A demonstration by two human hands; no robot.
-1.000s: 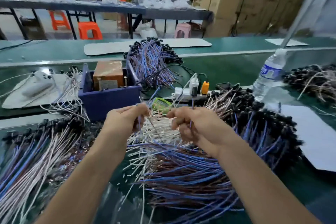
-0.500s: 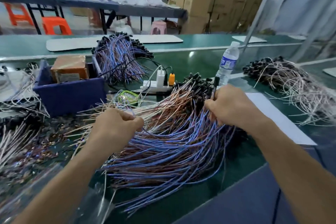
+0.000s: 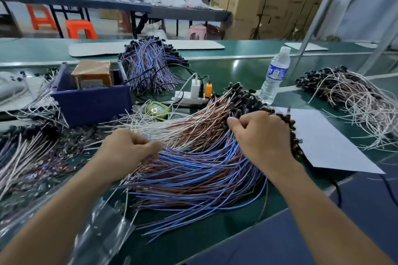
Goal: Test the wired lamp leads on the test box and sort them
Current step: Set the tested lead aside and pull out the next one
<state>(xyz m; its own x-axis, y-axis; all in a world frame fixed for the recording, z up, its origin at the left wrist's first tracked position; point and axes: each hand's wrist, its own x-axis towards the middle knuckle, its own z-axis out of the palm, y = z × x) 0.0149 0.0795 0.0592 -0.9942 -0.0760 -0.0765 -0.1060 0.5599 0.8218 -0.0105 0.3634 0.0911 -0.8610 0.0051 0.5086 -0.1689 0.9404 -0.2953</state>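
Head view, one frame.

- Central pile of leads (image 3: 193, 168): blue, brown and white wires fanned on the green table (image 3: 247, 69). The black lamp ends are bunched at the far right and the stripped ends splay near and left. Some wire tips reach the table's near edge, which runs on a diagonal against a dark blue surface (image 3: 323, 232).
- Left hand (image 3: 127, 153): at the left side of the pile, fingers curled and thumb pressed against them, pinching a few blue wires.
- Right hand (image 3: 262, 135): knuckles up, fingers curled down into the black lamp ends. The back of the hand hides the grip, so I cannot tell whether it holds any.
- White sheet (image 3: 327, 142): just right of the right hand. The black ends overlap its left edge, and its near corner sits at the table edge.
- Green device (image 3: 158, 109): small and lit, just beyond the pile, between the hands in the scene. Its lettering is too small to read.
- Power strip (image 3: 187, 100): right behind the device, with a white plug and an orange plug in it.
- Blue bin (image 3: 92, 103): far left of the pile, holding a cardboard box (image 3: 92, 73).
- Other bundles: a far bundle (image 3: 148, 64) behind the bin, a right pile (image 3: 355, 101) past the sheet, and a left pile (image 3: 25, 153).
- Water bottle (image 3: 275, 75): upright, beyond the right hand.
- Room: bare green shows beyond the power strip, between the far bundle and the bottle.
- Clear plastic bag (image 3: 103, 232): under the left forearm.
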